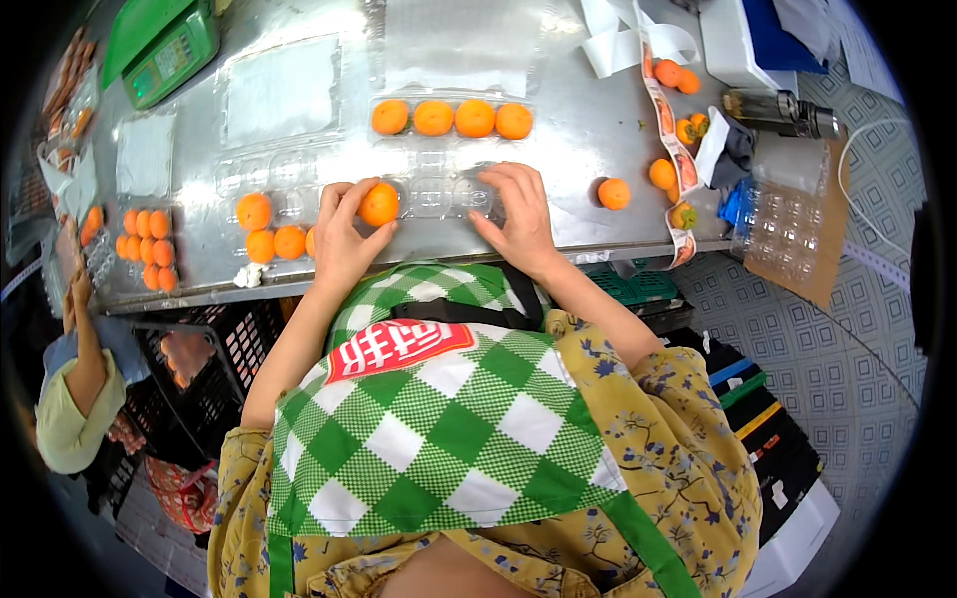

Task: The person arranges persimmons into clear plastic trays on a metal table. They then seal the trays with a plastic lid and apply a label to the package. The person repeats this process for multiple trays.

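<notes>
My left hand [343, 224] curls round an orange [379, 203] at the left end of a clear plastic tray [431, 197] with moulded cups. At that tray's right end, my right hand [512, 214] has its fingers bent and apart, touching or very near the plastic. Behind it, several oranges [433, 119] sit in a row in another tray. More oranges [288, 242] lie in a tray left of my hands, partly hidden by the left one. A single orange [613, 193] rests on the steel table [578, 130] to the right.
Green scale [159, 55], back left; orange groups [147, 249] at left; label strip [683, 169], bottle [778, 115] and stacked trays [778, 229] at right. A co-worker's arm [85, 369] is at far left, beside black crates [199, 354].
</notes>
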### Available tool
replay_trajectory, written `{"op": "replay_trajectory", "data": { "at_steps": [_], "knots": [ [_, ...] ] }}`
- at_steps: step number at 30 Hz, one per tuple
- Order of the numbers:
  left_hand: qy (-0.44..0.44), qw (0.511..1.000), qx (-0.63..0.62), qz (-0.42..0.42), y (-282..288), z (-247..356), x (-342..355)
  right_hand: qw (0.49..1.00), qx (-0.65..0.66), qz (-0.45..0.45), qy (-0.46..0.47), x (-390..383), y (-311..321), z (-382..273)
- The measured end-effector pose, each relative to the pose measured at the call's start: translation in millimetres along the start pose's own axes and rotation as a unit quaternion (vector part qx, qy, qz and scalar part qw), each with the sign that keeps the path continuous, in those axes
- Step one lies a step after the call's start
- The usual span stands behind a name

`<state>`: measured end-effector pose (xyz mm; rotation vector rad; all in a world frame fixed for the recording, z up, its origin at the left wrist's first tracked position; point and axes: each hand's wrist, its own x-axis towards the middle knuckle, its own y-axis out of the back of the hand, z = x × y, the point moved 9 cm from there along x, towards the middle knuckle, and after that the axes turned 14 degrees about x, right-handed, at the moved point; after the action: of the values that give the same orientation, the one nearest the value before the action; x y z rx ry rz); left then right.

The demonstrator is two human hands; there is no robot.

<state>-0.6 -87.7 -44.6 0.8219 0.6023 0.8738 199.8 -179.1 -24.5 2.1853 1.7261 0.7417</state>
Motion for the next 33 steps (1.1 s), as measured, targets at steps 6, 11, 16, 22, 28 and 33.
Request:
{"op": "replay_trajectory", "data": {
  "at_steps": [6, 11, 16, 22, 28, 33],
  "knots": [
    [-0.083, 0.992, 0.086, 0.042, -15, 8, 5, 0.999, -0.03, 0.02, -0.012, -6, 19, 8],
    [-0.071, 0.994, 0.073, 0.035, -23, 6, 5, 0.975, -0.165, 0.124, -0.077, -29, 91, 42],
    [-0.094, 0.991, 0.079, 0.05, -23, 8, 4, 0.935, -0.256, 0.135, -0.205, -55, 139, 71],
    [-0.076, 0.996, 0.054, 0.014, -20, 5, 4, 0.962, -0.133, 0.135, -0.196, -72, 142, 103],
    [-0.057, 0.996, 0.042, 0.053, 0, 12, 1, 0.63, 0.699, 0.155, -0.302, -61, 76, 97],
    [-0.072, 0.997, -0.007, 0.042, 2, 24, 2, 0.672, 0.663, 0.081, -0.319, -37, 42, 57]
  ]
}}
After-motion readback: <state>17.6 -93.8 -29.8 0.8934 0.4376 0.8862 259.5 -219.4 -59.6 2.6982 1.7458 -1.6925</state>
